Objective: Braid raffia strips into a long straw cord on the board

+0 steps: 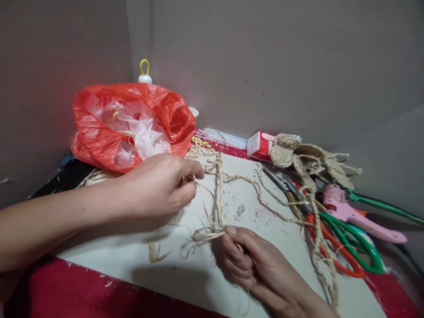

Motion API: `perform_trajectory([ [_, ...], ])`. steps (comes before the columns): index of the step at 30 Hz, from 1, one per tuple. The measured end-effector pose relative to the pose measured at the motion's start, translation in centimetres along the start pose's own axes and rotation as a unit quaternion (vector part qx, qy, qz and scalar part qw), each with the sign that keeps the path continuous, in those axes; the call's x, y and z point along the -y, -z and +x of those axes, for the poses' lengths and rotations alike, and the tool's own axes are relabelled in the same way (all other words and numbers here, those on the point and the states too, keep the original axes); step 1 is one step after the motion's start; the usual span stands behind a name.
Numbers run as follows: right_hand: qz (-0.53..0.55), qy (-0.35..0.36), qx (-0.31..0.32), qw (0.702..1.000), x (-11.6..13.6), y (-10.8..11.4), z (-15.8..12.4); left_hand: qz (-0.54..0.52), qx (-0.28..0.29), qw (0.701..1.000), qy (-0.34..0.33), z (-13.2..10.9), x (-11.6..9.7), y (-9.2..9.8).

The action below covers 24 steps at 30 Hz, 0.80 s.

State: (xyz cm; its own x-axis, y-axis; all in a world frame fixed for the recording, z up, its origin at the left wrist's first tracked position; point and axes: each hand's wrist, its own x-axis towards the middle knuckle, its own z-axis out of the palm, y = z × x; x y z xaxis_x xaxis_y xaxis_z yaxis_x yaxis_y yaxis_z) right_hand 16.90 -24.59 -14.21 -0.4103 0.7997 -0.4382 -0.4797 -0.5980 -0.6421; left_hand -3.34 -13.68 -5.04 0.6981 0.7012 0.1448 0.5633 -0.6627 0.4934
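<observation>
Braided straw cord [221, 192] is running down the middle of a white board [109, 251], which is resting on the red-covered bench [99, 289]. The right hand [253, 258] is grasping the cord's near end, its grip pinching between thumb and forefinger. Beside the cord, the left hand [168, 183] is holding a thin straw strand [210, 192] in a pinching grip. Behind that hand a red plastic bag [94, 141] is gaping, while green-handled scissors [372, 256] and a pink glue gun [362, 218] are lying at the right.
</observation>
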Motion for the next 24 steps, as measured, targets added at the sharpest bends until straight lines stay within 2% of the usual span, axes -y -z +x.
perform_trajectory([
  [3,0.02,0.009,0.01,1.0,0.0,0.0,-0.1,-0.027,0.068,0.997,0.024,0.1,0.6,1.6],
  [5,0.027,0.012,0.02,0.999,-0.1,-0.1,-0.1,-0.047,0.087,0.994,0.034,0.3,1.8,2.6],
  [7,0.027,0.01,0.021,0.999,-0.1,0.0,-0.1,-0.036,0.058,0.996,0.049,0.5,3.0,3.5],
  [10,0.021,0.005,0.021,1.0,-0.2,0.1,0.0,0.059,-0.033,0.995,0.076,0.3,3.4,4.0],
  [12,0.018,0.003,0.024,1.0,-0.3,0.2,0.0,0.106,-0.022,0.991,0.076,-0.2,2.6,3.5],
  [15,0.012,0.005,0.027,1.0,-0.3,0.1,0.1,0.119,0.102,0.986,0.054,-1.4,0.8,1.8],
  [18,0.002,0.01,0.028,1.0,-0.3,0.0,0.2,0.151,0.183,0.968,0.087,-2.7,-0.1,0.0],
  [21,-0.015,0.012,0.017,1.0,-0.3,-0.1,0.3,0.125,0.214,0.962,0.113,-3.7,0.5,-1.3],
  [24,-0.03,0.009,0.012,0.999,-0.3,-0.2,0.3,0.077,0.207,0.969,0.111,-4.3,1.2,-2.4],
])
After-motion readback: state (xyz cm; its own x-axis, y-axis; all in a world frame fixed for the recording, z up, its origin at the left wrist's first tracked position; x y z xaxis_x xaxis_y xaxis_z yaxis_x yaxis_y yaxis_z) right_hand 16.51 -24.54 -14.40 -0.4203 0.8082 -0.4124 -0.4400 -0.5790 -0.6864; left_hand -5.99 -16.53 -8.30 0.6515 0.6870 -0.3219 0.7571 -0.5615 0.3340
